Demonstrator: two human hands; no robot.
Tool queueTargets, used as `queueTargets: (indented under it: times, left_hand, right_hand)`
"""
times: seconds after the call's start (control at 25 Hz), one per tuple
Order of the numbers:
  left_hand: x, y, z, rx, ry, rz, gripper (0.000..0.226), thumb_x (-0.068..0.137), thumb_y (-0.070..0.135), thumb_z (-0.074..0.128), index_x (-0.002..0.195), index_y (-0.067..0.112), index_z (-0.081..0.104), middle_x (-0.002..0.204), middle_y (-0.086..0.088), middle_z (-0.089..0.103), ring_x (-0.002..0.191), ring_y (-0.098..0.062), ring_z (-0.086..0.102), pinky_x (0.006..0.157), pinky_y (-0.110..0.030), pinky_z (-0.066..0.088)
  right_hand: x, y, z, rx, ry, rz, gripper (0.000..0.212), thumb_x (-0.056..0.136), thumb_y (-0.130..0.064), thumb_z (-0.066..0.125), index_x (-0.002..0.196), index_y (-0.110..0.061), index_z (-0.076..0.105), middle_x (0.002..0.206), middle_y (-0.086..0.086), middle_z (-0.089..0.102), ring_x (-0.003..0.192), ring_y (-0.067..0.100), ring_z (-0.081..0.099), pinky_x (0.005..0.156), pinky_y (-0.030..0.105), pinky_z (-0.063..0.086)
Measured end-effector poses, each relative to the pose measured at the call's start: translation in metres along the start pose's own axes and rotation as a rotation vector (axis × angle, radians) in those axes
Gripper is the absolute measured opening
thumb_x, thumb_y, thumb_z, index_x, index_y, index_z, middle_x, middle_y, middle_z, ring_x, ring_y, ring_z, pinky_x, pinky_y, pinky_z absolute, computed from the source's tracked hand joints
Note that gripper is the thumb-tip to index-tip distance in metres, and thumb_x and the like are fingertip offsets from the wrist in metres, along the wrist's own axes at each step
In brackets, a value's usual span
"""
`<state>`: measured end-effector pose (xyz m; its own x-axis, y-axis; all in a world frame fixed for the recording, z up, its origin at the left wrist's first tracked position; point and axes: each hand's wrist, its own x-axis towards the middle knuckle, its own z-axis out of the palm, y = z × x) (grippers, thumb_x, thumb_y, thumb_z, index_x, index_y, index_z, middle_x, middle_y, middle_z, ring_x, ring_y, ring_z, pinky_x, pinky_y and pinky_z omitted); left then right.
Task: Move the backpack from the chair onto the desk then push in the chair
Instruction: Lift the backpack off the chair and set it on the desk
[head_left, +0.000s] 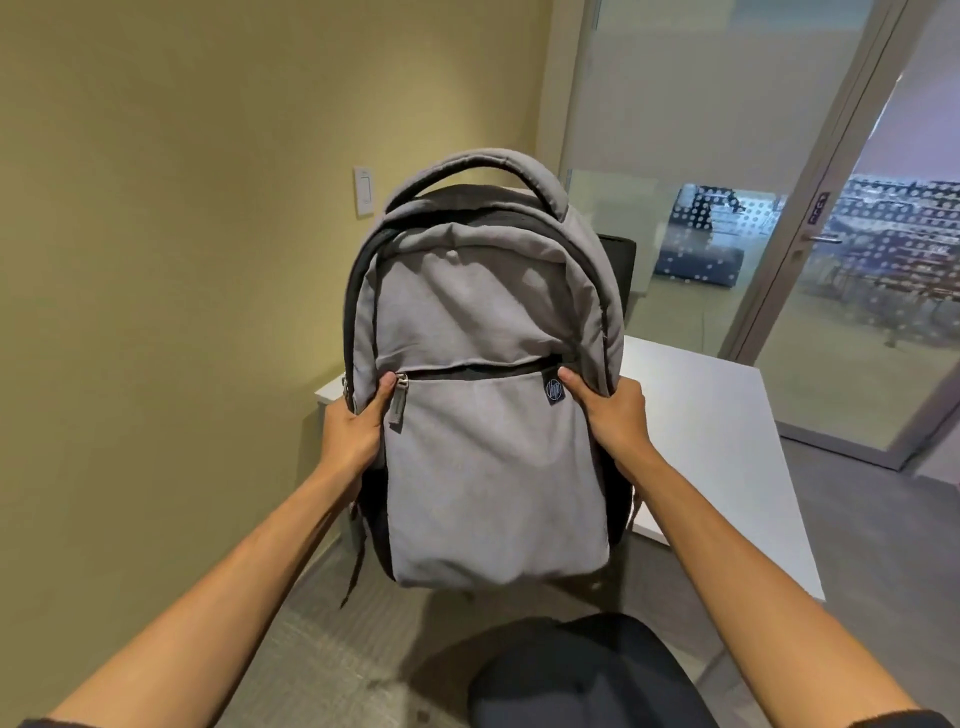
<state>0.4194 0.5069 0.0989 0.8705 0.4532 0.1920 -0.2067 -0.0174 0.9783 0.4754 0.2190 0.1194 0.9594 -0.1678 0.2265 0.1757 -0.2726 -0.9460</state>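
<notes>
Backpack in the air, upright, front pocket toward the person, carry handle at the top. Both hands clamp its flanks at about mid-height, level with the pocket zip: left hand on the left edge, thumb wrapped onto the front panel beside the zip pull; right hand on the right edge, thumb on the front by the small logo tab. The remaining fingers are hidden behind the pack, so the full grip cannot be read, but both hands are closed on the fabric, not spread. The pack's long axis runs vertical, its bottom hanging clear above the dark chair seat, which sits low in the view just ahead of the person. White bench lies beyond and to the right of the pack; its near edge passes behind the pack's lower right side. Judgement: the lift off the chair looks done and the carry is underway; the set-down calls for a move forward and to the right, right hand leading. Straps dangle on the left and may snag on the bench edge.
</notes>
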Motion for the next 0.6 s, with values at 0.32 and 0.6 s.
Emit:
queueTargets:
  times: [0.32, 0.6]
  left_hand:
    - [0.17, -0.058, -0.015, -0.028, 0.112, -0.057, 0.044, 0.085, 0.047, 0.068, 0.11, 0.012, 0.073, 0.097, -0.002, 0.075, 0.09, -0.016, 0.07, 0.075, -0.029, 0.055]
    - [0.364, -0.13, -0.027, -0.13, 0.213, -0.186, 0.026, 0.084, 0.046, 0.069, 0.093, 0.021, 0.069, 0.091, 0.003, 0.072, 0.09, -0.018, 0.068, 0.079, -0.03, 0.052]
  right_hand:
    - [0.15, 0.006, 0.141, -0.094, -0.094, 0.02, 0.072, 0.072, -0.066, 0.073, 0.117, -0.01, 0.066, 0.102, 0.004, 0.07, 0.096, 0.028, 0.067, 0.089, 0.046, 0.056]
    - [0.305, 0.03, 0.303, -0.172, -0.127, 0.09, 0.06, 0.074, -0.061, 0.075, 0.104, -0.009, 0.071, 0.095, 0.005, 0.073, 0.09, 0.025, 0.068, 0.076, 0.036, 0.056]
